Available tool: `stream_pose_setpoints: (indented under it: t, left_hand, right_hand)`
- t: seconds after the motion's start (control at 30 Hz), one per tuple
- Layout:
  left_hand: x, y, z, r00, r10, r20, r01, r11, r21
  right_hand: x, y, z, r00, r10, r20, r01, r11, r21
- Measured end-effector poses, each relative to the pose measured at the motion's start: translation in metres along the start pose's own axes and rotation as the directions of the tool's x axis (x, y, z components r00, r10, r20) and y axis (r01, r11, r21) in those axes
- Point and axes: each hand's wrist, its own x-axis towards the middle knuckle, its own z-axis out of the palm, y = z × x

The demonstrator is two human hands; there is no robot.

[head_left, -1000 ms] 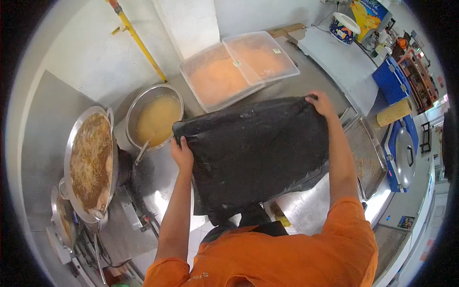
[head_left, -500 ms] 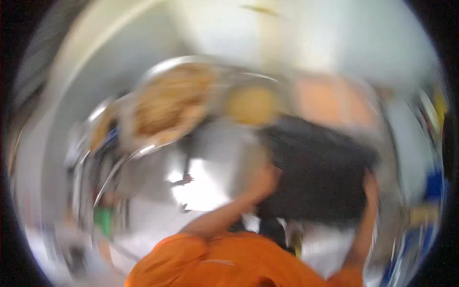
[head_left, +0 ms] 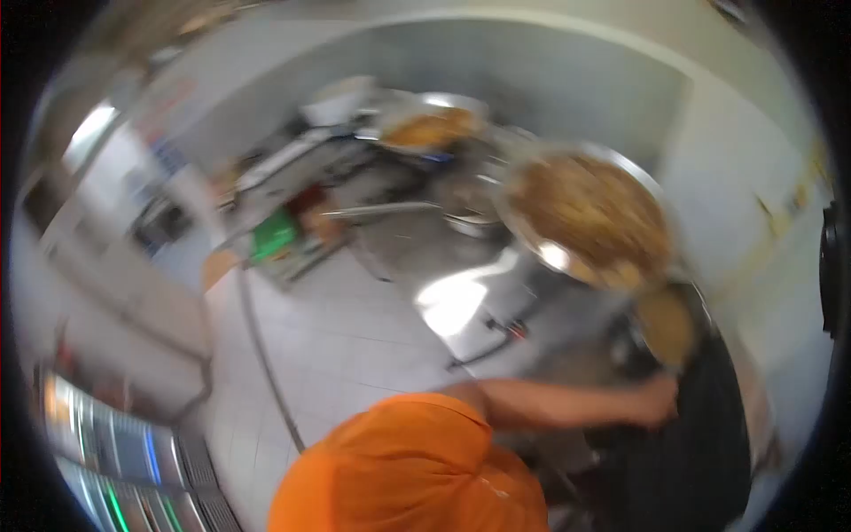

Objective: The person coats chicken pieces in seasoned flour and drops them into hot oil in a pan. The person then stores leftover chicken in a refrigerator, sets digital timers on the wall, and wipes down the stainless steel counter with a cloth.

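Both the large wok and the black cloth have shifted rightward in the head view since the earlier frame, the cloth now below and right of the wok. The left hand, below the wok, looks closed on the cloth's edge, though blurred; the right hand is out of view, its grip untellable. Yellowish liquid sits just below the wok; a low swing could dip the cloth in it.
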Motion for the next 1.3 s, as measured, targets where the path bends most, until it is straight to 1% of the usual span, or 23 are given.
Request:
stream_pose_setpoints:
  t: [0.07,0.13,0.17,0.2,0.23,0.27,0.3,0.33,0.37,0.4,0.43,0.5,0.53,0.57,0.63,0.73,0.77,0.97,1.0,1.1,1.13,1.23,1.3]
  left_hand:
    - [-0.003,0.035,-0.025,0.997,0.051,0.05,-0.044,0.989,-0.138]
    - [0.011,0.072,-0.034,0.99,0.003,0.139,0.011,0.995,-0.099]
    - [0.026,0.074,-0.02,0.994,0.111,0.008,-0.109,0.981,-0.162]
    - [0.041,0.085,-0.013,0.997,0.034,0.066,-0.013,0.955,-0.298]
    - [0.045,0.108,-0.021,0.992,0.022,0.128,0.023,0.94,-0.34]
    - [0.083,0.095,0.008,0.998,0.067,-0.004,-0.066,0.962,-0.265]
    - [0.086,0.134,-0.003,0.998,-0.007,0.057,0.022,0.959,-0.282]
    - [0.127,0.129,0.014,0.994,0.046,0.095,-0.015,0.953,-0.303]
    - [0.156,0.134,0.024,0.996,0.059,0.063,-0.041,0.965,-0.258]
    - [0.184,0.132,0.04,0.998,0.06,0.036,-0.051,0.976,-0.212]
    - [0.208,0.135,0.056,0.997,0.073,0.002,-0.072,0.982,-0.174]
    - [0.244,0.146,0.091,0.996,0.012,-0.089,-0.035,0.963,-0.269]
    - [0.262,0.148,0.105,0.989,-0.031,-0.146,-0.017,0.949,-0.315]
    - [0.278,0.145,0.117,0.987,-0.03,-0.156,-0.017,0.957,-0.29]
    - [0.301,0.14,0.129,0.985,-0.008,-0.175,-0.034,0.971,-0.239]
    - [0.331,0.135,0.148,0.987,-0.111,-0.117,0.053,0.908,-0.416]
    - [0.341,0.13,0.154,0.986,-0.099,-0.133,0.039,0.916,-0.399]
    - [0.359,0.132,0.166,0.968,-0.065,-0.243,-0.023,0.938,-0.346]
    - [0.359,0.129,0.165,0.969,-0.086,-0.233,-0.006,0.931,-0.366]
    - [0.355,0.123,0.166,0.97,-0.108,-0.217,0.014,0.919,-0.394]
    - [0.353,0.122,0.166,0.971,-0.107,-0.216,0.013,0.916,-0.4]
    - [0.35,0.121,0.168,0.97,-0.146,-0.194,0.043,0.89,-0.454]
    - [0.329,0.132,0.159,0.973,-0.151,-0.177,0.054,0.885,-0.462]
  right_hand:
    - [0.014,0.074,-0.02,0.996,0.084,-0.041,-0.083,0.996,0.029]
    - [0.058,0.118,-0.031,0.989,0.136,-0.064,-0.132,0.989,0.062]
    - [0.075,0.126,-0.039,0.983,0.167,-0.082,-0.16,0.983,0.087]
    - [0.093,0.125,-0.051,0.975,0.184,-0.127,-0.168,0.978,0.127]
    - [0.109,0.114,-0.059,0.971,0.179,-0.16,-0.155,0.976,0.154]
    - [0.099,0.087,-0.076,0.909,0.078,-0.408,0.051,0.954,0.295]
    - [0.149,0.121,-0.067,0.888,-0.038,-0.458,0.124,0.98,0.158]
    - [0.175,0.118,-0.067,0.899,-0.074,-0.431,0.075,0.997,-0.015]
    - [0.194,0.109,-0.069,0.859,-0.091,-0.503,0.081,0.996,-0.041]
    - [0.234,0.123,-0.051,0.883,-0.142,-0.447,0.083,0.985,-0.15]
    - [0.261,0.121,-0.038,0.822,-0.064,-0.565,0.035,0.997,-0.062]
    - [0.309,0.123,-0.034,0.903,-0.007,-0.429,-0.002,1.0,-0.02]
    - [0.332,0.12,-0.03,0.924,0.063,-0.376,-0.038,0.996,0.075]
    - [0.352,0.115,-0.026,0.94,0.125,-0.318,-0.073,0.983,0.17]
    - [0.374,0.094,-0.021,0.943,0.121,-0.309,-0.084,0.988,0.128]
    - [0.421,0.101,0.004,0.953,0.15,-0.265,-0.109,0.98,0.165]
    - [0.436,0.102,0.014,0.957,0.16,-0.241,-0.115,0.975,0.19]
    - [0.475,0.098,0.047,0.949,0.14,-0.281,-0.075,0.97,0.233]
    - [0.48,0.097,0.047,0.957,0.124,-0.261,-0.08,0.982,0.174]
    - [0.473,0.086,0.038,0.984,0.077,-0.161,-0.043,0.979,0.201]
    - [0.471,0.084,0.036,0.988,0.037,-0.149,-0.018,0.992,0.124]
    - [0.461,0.077,0.041,0.911,0.038,-0.411,-0.075,0.994,-0.075]
    - [0.411,0.045,0.011,0.761,0.124,-0.637,-0.084,0.992,0.092]
